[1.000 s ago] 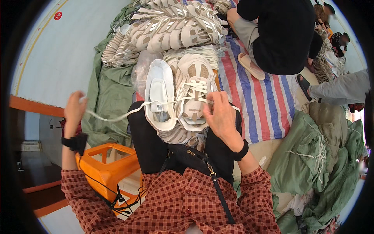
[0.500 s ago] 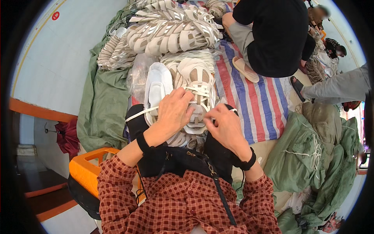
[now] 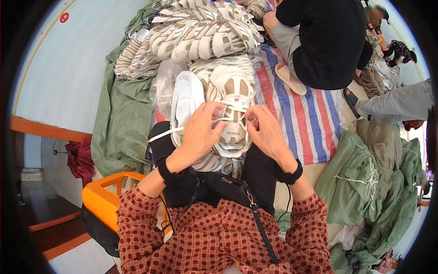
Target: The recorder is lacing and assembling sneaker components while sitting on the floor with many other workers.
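My left hand [image 3: 203,130] is over the left edge of a beige shoe upper [image 3: 235,132], thumb and forefinger apart beside the laces [image 3: 236,106]. My right hand [image 3: 269,132] is at the opposite edge, fingers curled close to the thumb; I cannot tell whether it grips a lace. The shoe upper lies between my knees, toe end toward me. A pale lace end [image 3: 164,134] runs out from under my left hand across my thigh. Just left lies a white shoe piece [image 3: 187,89], partly behind my hand. Beyond is a big pile of uppers [image 3: 205,39].
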Available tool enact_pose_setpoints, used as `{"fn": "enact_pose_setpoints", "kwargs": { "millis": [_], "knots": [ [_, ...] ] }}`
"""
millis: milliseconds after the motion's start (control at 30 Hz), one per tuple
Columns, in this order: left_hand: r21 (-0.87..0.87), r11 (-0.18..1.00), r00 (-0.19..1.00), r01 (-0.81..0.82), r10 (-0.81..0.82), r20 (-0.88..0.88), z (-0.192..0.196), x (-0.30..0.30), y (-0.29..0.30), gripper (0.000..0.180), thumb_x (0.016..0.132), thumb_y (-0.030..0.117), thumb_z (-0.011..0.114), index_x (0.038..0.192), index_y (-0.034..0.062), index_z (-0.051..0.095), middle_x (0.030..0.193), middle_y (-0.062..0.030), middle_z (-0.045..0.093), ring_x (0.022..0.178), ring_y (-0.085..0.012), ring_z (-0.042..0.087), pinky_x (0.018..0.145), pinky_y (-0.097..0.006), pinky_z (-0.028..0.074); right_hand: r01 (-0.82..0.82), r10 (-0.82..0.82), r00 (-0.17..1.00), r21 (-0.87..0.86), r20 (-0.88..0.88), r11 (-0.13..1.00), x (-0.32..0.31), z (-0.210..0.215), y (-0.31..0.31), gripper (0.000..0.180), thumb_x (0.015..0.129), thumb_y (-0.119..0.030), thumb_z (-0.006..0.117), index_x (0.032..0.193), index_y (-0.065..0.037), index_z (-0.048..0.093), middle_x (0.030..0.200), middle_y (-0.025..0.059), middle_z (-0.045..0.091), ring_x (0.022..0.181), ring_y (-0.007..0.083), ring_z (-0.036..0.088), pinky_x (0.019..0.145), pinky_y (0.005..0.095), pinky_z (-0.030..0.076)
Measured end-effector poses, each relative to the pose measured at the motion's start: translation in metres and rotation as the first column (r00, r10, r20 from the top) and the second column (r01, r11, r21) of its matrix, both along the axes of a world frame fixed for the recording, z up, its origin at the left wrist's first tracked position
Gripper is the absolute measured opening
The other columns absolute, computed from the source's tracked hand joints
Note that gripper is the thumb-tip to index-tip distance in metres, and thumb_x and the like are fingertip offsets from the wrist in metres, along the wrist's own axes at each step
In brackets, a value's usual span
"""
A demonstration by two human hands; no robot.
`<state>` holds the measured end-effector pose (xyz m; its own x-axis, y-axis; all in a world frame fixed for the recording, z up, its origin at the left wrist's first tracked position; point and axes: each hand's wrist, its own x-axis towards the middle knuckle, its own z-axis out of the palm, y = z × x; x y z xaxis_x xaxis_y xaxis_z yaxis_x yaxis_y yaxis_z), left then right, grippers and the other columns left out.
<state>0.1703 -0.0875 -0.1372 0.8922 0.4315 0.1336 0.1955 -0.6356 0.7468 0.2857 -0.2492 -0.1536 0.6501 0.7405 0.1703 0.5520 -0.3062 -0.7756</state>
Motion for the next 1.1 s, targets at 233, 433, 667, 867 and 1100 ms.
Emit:
{"fn": "enact_pose_setpoints", "kwargs": {
  "millis": [233, 433, 667, 867, 1100],
  "knots": [
    [0.079, 0.997, 0.991, -0.003, -0.008, 0.137, -0.004, 0.004, 0.004, 0.019, 0.08, 0.013, 0.066, 0.097, 0.0071, 0.061, 0.091, -0.0096, 0.058, 0.081, -0.0254, 0.061, 0.067, -0.037, 0.048, 0.069, -0.071, 0.996, -0.035, -0.052, 0.997, -0.016, -0.005, -0.017, 0.027, 0.085, -0.023, 0.067, 0.1, -0.005, 0.054, 0.088, 0.0124, 0.058, 0.071, 0.0267, 0.062, 0.062, 0.0375, 0.049],
    [0.514, 0.852, 0.991, 0.101, -0.13, 0.021, 0.002, 0.027, -0.008, 0.016, 0.076, 0.009, 0.063, 0.092, 0.0068, 0.061, 0.091, -0.0108, 0.057, 0.087, -0.026, 0.058, 0.072, -0.038, 0.045, 0.13, -0.127, 0.99, 0.036, -0.066, 0.991, -0.011, -0.004, -0.017, 0.023, 0.086, -0.02, 0.066, 0.098, -0.005, 0.055, 0.087, 0.0124, 0.06, 0.071, 0.0273, 0.063, 0.06, 0.0372, 0.049],
    [0.741, 0.66, 0.986, 0.121, -0.163, -0.016, -0.013, 0.028, 0.009, 0.009, 0.073, 0.007, 0.057, 0.082, 0.0085, 0.058, 0.081, -0.0112, 0.055, 0.076, -0.032, 0.059, 0.065, -0.045, 0.045, 0.144, -0.148, 0.982, 0.046, 0.118, 0.989, -0.023, -0.013, -0.008, 0.021, 0.084, -0.025, 0.063, 0.097, -0.009, 0.055, 0.089, 0.0134, 0.059, 0.077, 0.0348, 0.061, 0.063, 0.0444, 0.049],
    [0.677, 0.709, 0.979, 0.2, -0.114, -0.17, 0.008, 0.029, -0.008, 0.009, 0.073, 0.004, 0.057, 0.082, 0.005, 0.056, 0.08, -0.0128, 0.056, 0.081, -0.0316, 0.06, 0.068, -0.043, 0.044, 0.079, -0.058, 0.894, -0.03, 0.444, 0.996, -0.019, -0.015, 0.007, 0.022, 0.078, -0.012, 0.064, 0.099, -0.01, 0.058, 0.086, 0.0089, 0.053, 0.075, 0.0278, 0.06, 0.069, 0.0378, 0.046],
    [0.724, 0.598, 0.938, 0.345, -0.21, -0.274, 0.014, 0.046, -0.001, 0.003, 0.073, 0.006, 0.059, 0.076, 0.0054, 0.058, 0.076, -0.0151, 0.06, 0.068, -0.0346, 0.063, 0.059, -0.046, 0.046, 0.094, 0.203, 0.775, -0.426, 0.599, 0.9, -0.002, -0.003, 0.02, 0.012, 0.072, -0.018, 0.064, 0.08, -0.009, 0.063, 0.08, 0.0118, 0.057, 0.072, 0.0266, 0.06, 0.068, 0.0376, 0.045]
  ]
}}
